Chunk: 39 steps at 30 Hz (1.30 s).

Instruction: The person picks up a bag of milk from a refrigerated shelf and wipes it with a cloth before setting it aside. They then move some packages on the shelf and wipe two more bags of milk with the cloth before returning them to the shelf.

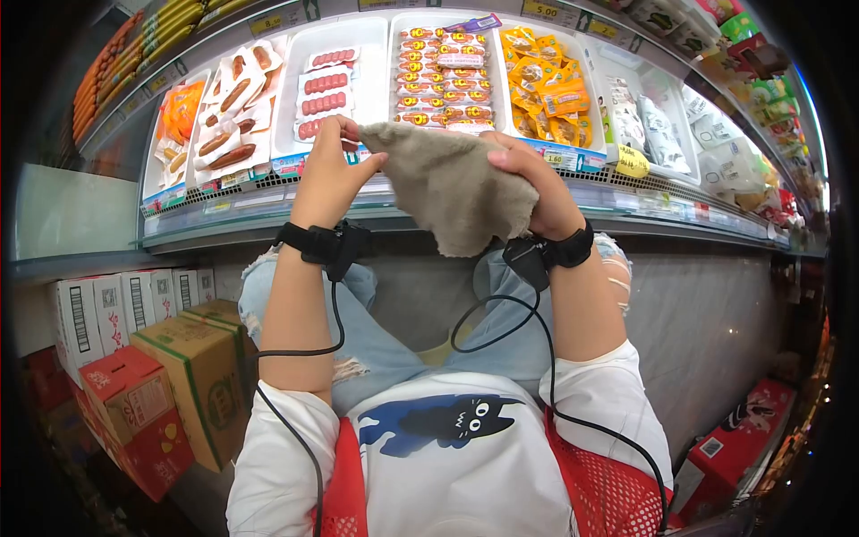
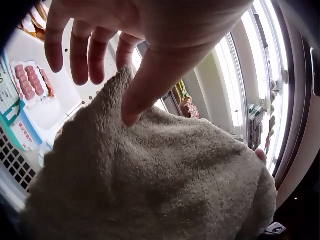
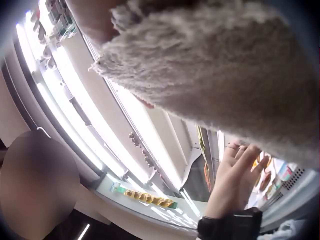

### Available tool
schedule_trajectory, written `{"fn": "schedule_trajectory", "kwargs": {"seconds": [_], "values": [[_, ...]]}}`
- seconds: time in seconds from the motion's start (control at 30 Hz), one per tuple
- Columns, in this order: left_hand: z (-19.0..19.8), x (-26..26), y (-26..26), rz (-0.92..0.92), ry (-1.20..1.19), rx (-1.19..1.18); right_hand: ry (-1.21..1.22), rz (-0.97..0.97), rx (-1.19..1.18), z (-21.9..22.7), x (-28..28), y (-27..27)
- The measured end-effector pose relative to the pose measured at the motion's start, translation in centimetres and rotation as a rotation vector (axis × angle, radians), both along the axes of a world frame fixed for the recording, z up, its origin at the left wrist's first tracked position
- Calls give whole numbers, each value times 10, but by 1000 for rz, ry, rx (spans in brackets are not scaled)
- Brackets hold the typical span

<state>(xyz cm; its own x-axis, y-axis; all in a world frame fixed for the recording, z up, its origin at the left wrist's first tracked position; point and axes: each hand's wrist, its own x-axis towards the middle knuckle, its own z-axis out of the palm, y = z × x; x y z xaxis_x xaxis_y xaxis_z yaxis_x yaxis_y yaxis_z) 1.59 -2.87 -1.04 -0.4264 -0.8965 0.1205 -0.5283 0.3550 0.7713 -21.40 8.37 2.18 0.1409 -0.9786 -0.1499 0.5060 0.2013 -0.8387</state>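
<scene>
A grey-beige fluffy cloth (image 1: 452, 183) hangs in the air between both hands, in front of the food trays. At its upper left corner, the left hand (image 1: 331, 174) pinches the cloth between thumb and index finger; the left wrist view shows the other fingers loosely bent beside the peaked corner of the cloth (image 2: 150, 175). The right hand (image 1: 548, 192) grips the opposite side, thumb on top and part of the palm behind the fabric. Close up in the right wrist view, the cloth (image 3: 215, 75) covers most of the right hand.
Behind the cloth, a chilled shelf holds white trays of sausages (image 1: 234, 94), wrapped sausages (image 1: 443, 80) and orange packets (image 1: 546, 85). A glass-like ledge (image 1: 224, 234) runs along its front. Cardboard boxes (image 1: 201, 376) stand at the lower left, a red box (image 1: 738, 447) at the lower right.
</scene>
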Motion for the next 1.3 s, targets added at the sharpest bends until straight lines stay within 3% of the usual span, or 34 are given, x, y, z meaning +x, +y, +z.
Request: {"fn": "schedule_trajectory", "kwargs": {"seconds": [0.03,0.13,0.17,0.23,0.3,0.4,0.53,0.57,0.6,0.73,0.87,1.03,1.13,1.23,1.3], "values": [[3,0,3,-4,-15,79,-40,-78,19,1,0,0],[9,-1,-1,-164,35,689,-93,-203,-45,4,1,-2],[7,-3,-3,-250,0,802,-76,-147,-75,6,1,0],[-10,-16,9,-231,262,905,-42,-33,-134,8,4,7],[-23,-34,26,-182,483,1045,90,59,-359,5,21,4],[-19,-46,39,-468,786,1057,191,180,-491,6,36,5],[-8,-37,50,-125,1096,1180,150,223,-444,2,33,4],[-13,-35,46,53,1213,1368,158,213,-417,6,29,3],[-14,-31,40,87,1264,1397,167,204,-390,10,25,1],[-3,-7,14,-54,1378,1201,610,51,-224,18,-16,-25],[8,19,-8,-69,1460,1024,994,133,116,25,-64,-69],[10,30,-21,1,1526,954,1405,172,299,5,-116,-142],[9,26,-29,57,1561,942,1657,-42,276,-62,-181,-209],[12,21,-33,117,1615,960,2004,-170,252,-66,-179,-239],[17,23,-36,159,1677,1022,2048,-181,280,-71,-177,-256]]}}
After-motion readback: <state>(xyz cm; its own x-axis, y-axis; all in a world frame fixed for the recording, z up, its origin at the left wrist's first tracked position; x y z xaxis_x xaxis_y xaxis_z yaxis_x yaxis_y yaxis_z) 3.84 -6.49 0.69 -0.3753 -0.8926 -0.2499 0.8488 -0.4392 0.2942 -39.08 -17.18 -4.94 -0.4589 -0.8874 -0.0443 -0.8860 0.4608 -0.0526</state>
